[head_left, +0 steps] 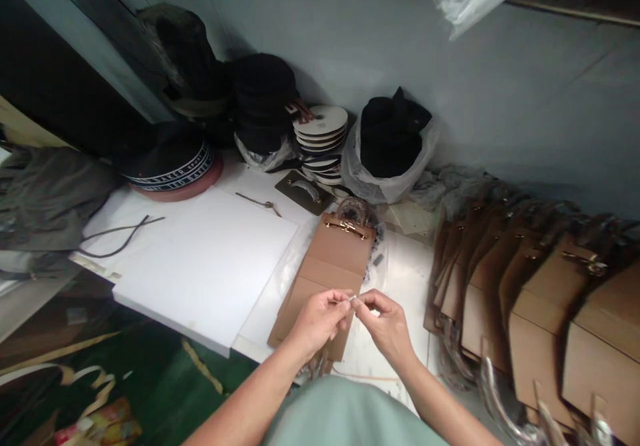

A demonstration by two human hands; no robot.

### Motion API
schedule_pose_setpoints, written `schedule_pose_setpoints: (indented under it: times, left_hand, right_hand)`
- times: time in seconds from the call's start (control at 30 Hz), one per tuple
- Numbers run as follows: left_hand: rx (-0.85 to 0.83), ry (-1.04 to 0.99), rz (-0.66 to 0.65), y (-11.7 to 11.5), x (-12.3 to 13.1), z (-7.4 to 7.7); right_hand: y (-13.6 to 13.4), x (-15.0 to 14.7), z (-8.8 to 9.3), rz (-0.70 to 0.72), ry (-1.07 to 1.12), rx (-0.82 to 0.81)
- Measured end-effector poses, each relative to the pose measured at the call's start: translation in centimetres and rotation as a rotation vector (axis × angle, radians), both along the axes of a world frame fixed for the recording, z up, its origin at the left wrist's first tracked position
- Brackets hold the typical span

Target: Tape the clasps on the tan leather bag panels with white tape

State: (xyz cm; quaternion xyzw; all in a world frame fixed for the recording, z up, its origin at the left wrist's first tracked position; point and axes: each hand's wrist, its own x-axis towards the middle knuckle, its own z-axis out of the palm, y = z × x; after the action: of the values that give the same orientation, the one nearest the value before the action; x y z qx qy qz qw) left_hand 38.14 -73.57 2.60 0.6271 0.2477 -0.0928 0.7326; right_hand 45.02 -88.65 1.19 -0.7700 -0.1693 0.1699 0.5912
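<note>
Between the fingertips of both hands is a tiny whitish piece (353, 298), too small to name. My left hand (324, 319) pinches it from the left, above the lower part of a tan leather-like panel (333, 249). My right hand (383, 318) meets it from the right with thumb and forefinger closed, over the white tabletop. The tan panel lies on a stack of similar ones and carries gold-coloured metal hardware (346, 227) across its top end. Just beyond that hardware sits a plastic-wrapped handle (355, 209). Small dark bits lie in clear plastic right of the panel.
Many tan panels (540, 313) with wrapped handles stand in a row at right. White boards (205, 253) lie left. Along the wall are ribbon reels (320, 123), a bag of black rolls (393, 136) and a roll of lettered band (170, 159).
</note>
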Motion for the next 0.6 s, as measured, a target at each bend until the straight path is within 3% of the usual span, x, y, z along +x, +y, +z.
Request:
schedule_pose_setpoints:
  times: [0.27,0.43,0.53,0.6]
  left_hand:
    - [0.329,-0.153,-0.123,1.7,1.9,0.6]
    - [0.428,-0.216,-0.195,2.9,3.1,0.6]
    - [0.378,-0.197,-0.182,3.4,3.9,0.4]
    - [0.157,-0.060,-0.107,3.5,4.6,-0.4]
  right_hand:
    - [0.7,3.9,-1.3,0.045,0.153,-0.019]
    - [1.2,6.1,-0.9,0.269,0.223,-0.012]
    - [1.6,7.0,0.3,0.385,0.123,-0.059]
    - [1.8,7.5,1.2,0.447,0.032,-0.083]
